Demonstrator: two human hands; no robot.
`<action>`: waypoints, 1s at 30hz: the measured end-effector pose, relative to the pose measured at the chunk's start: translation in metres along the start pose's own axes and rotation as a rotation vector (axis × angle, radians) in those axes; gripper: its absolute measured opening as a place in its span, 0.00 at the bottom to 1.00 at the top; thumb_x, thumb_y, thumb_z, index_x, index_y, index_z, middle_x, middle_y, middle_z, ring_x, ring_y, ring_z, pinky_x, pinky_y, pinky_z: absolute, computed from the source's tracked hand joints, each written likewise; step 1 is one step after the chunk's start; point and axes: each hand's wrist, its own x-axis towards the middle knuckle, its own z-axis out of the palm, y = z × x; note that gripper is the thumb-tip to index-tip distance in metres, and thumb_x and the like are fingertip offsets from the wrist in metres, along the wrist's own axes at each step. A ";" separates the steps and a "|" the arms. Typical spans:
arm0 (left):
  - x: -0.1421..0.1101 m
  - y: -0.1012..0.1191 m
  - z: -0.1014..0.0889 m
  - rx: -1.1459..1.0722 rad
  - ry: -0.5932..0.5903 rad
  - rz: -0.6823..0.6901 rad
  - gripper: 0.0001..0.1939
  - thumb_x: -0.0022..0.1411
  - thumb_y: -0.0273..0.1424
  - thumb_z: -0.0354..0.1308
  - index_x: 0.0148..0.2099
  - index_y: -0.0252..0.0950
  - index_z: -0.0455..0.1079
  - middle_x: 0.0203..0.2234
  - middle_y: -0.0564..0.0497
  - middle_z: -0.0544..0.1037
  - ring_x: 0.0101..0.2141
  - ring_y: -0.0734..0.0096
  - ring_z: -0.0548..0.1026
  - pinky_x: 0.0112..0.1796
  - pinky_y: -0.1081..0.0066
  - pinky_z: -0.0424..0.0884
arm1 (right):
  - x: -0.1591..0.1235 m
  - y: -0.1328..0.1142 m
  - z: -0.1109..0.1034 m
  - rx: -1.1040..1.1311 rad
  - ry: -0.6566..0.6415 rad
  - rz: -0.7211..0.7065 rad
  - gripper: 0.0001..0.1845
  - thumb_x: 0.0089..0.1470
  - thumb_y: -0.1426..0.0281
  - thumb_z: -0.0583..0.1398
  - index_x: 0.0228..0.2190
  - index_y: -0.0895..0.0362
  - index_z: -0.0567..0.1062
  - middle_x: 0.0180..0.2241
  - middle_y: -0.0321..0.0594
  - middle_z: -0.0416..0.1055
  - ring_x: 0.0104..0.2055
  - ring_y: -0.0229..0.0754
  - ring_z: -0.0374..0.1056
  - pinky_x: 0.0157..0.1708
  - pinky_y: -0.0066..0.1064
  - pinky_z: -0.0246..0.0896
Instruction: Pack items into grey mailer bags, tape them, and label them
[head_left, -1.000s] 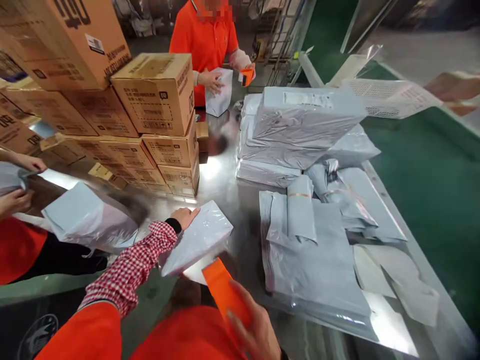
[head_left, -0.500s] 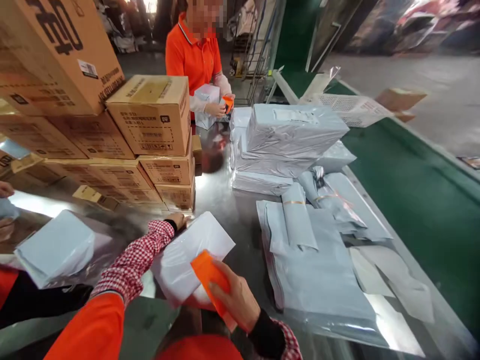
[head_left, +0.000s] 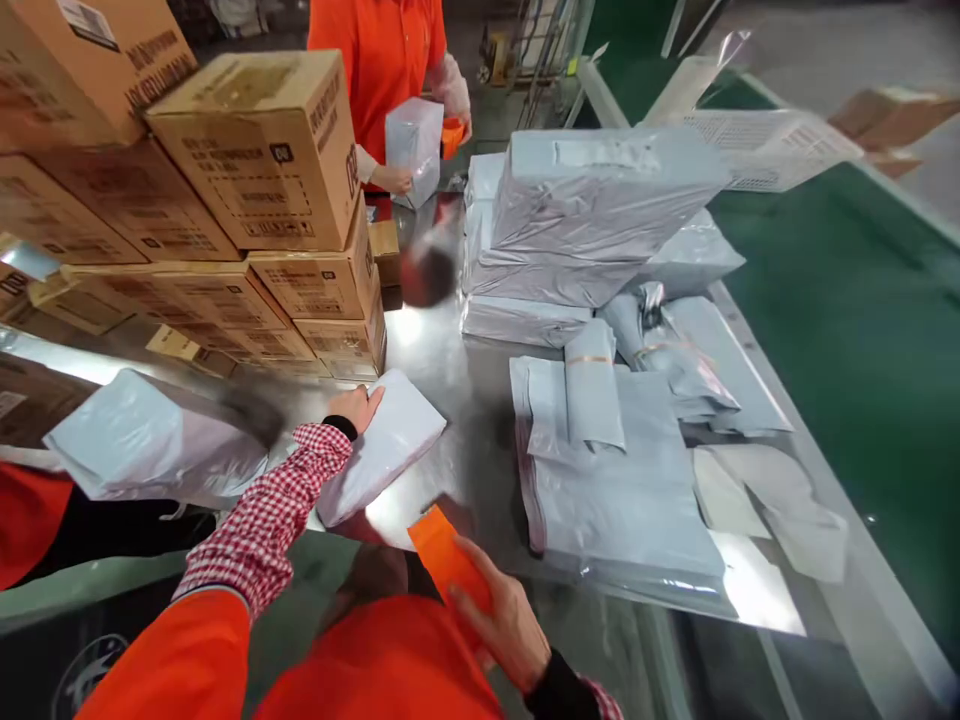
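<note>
My left hand (head_left: 355, 407) presses on the far end of a white bagged parcel (head_left: 390, 445) that lies on the shiny metal table (head_left: 450, 370). Its fingers curl over the parcel's edge. My right hand (head_left: 506, 625) is close to my body and grips a flat orange tool (head_left: 442, 555), which is held just off the parcel's near corner. My sleeves are red-and-white check under an orange vest.
Stacked cardboard boxes (head_left: 262, 160) rise at the left. Bagged parcels (head_left: 592, 210) are piled at the back right, with flat empty grey mailer bags (head_left: 615, 490) in front. A green belt (head_left: 862, 330) runs along the right. A person in orange (head_left: 382, 60) handles a parcel opposite. Another bagged parcel (head_left: 150, 440) lies at the left.
My right hand has drawn the orange tool back off the parcel toward my body. The parcel now lies flatter and more turned under my left hand. The view has tilted downward.
</note>
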 end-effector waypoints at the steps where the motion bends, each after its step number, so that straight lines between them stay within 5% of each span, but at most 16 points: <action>1: 0.001 -0.001 0.000 0.008 0.000 -0.003 0.37 0.68 0.53 0.32 0.49 0.32 0.73 0.42 0.34 0.80 0.46 0.49 0.78 0.45 0.59 0.70 | -0.003 0.006 0.003 -0.030 -0.025 0.025 0.28 0.57 0.59 0.55 0.57 0.57 0.70 0.39 0.46 0.81 0.37 0.49 0.78 0.38 0.37 0.74; 4: 0.001 0.000 0.001 0.029 -0.004 -0.006 0.37 0.68 0.53 0.31 0.48 0.32 0.74 0.42 0.35 0.80 0.46 0.49 0.78 0.45 0.59 0.70 | 0.022 -0.004 0.017 -0.188 -0.118 0.127 0.30 0.57 0.62 0.54 0.58 0.58 0.67 0.43 0.50 0.80 0.42 0.53 0.77 0.43 0.40 0.71; 8: 0.000 0.001 -0.001 0.042 -0.008 0.001 0.36 0.69 0.51 0.31 0.49 0.32 0.73 0.43 0.35 0.80 0.47 0.48 0.78 0.46 0.58 0.70 | 0.087 -0.052 0.039 -0.373 -0.146 0.242 0.28 0.57 0.63 0.54 0.57 0.57 0.67 0.39 0.50 0.81 0.43 0.53 0.78 0.41 0.38 0.69; 11: 0.001 -0.001 -0.001 0.031 -0.007 0.008 0.37 0.68 0.52 0.31 0.50 0.32 0.73 0.43 0.35 0.80 0.47 0.48 0.77 0.46 0.58 0.70 | 0.108 -0.077 0.047 -0.450 -0.173 0.267 0.24 0.57 0.63 0.54 0.52 0.60 0.70 0.40 0.54 0.80 0.43 0.55 0.77 0.40 0.40 0.68; 16: 0.004 -0.002 0.003 -0.041 -0.043 0.021 0.36 0.68 0.52 0.31 0.51 0.31 0.72 0.43 0.33 0.80 0.47 0.47 0.77 0.47 0.57 0.69 | 0.086 -0.078 0.016 -0.544 -0.261 0.232 0.18 0.54 0.64 0.57 0.46 0.56 0.75 0.39 0.53 0.80 0.43 0.56 0.77 0.39 0.40 0.67; 20: 0.013 -0.005 -0.003 -0.125 -0.112 0.031 0.36 0.67 0.52 0.32 0.51 0.30 0.71 0.46 0.31 0.79 0.50 0.48 0.76 0.49 0.58 0.69 | 0.091 -0.061 -0.016 -0.658 -0.035 0.359 0.30 0.57 0.63 0.57 0.59 0.58 0.65 0.40 0.56 0.78 0.43 0.58 0.76 0.41 0.44 0.67; 23: 0.009 -0.026 -0.017 -0.187 -0.202 0.085 0.30 0.67 0.48 0.38 0.43 0.32 0.74 0.45 0.34 0.80 0.49 0.53 0.77 0.50 0.62 0.69 | 0.116 -0.043 -0.021 -0.680 0.111 0.380 0.35 0.59 0.68 0.55 0.65 0.64 0.55 0.47 0.62 0.74 0.46 0.58 0.74 0.46 0.46 0.66; 25: -0.006 -0.052 -0.019 -0.231 -0.256 0.136 0.26 0.65 0.46 0.40 0.41 0.35 0.74 0.43 0.39 0.82 0.48 0.56 0.78 0.50 0.63 0.70 | 0.126 -0.034 -0.018 -0.683 0.130 0.370 0.34 0.58 0.73 0.56 0.65 0.63 0.57 0.50 0.61 0.72 0.52 0.57 0.70 0.53 0.47 0.62; 28: -0.045 -0.098 0.008 -0.471 -0.258 0.192 0.27 0.62 0.47 0.38 0.47 0.39 0.73 0.48 0.44 0.80 0.52 0.56 0.75 0.54 0.61 0.70 | 0.116 -0.031 -0.003 -0.652 0.184 0.308 0.32 0.55 0.73 0.58 0.61 0.59 0.63 0.58 0.57 0.66 0.62 0.59 0.59 0.62 0.51 0.51; 30: -0.071 -0.125 0.043 -0.678 -0.204 0.082 0.28 0.59 0.53 0.42 0.48 0.43 0.72 0.48 0.47 0.80 0.56 0.55 0.72 0.56 0.59 0.69 | 0.099 -0.037 0.021 -0.552 0.223 0.221 0.30 0.56 0.68 0.58 0.60 0.59 0.65 0.60 0.57 0.63 0.62 0.59 0.58 0.61 0.51 0.53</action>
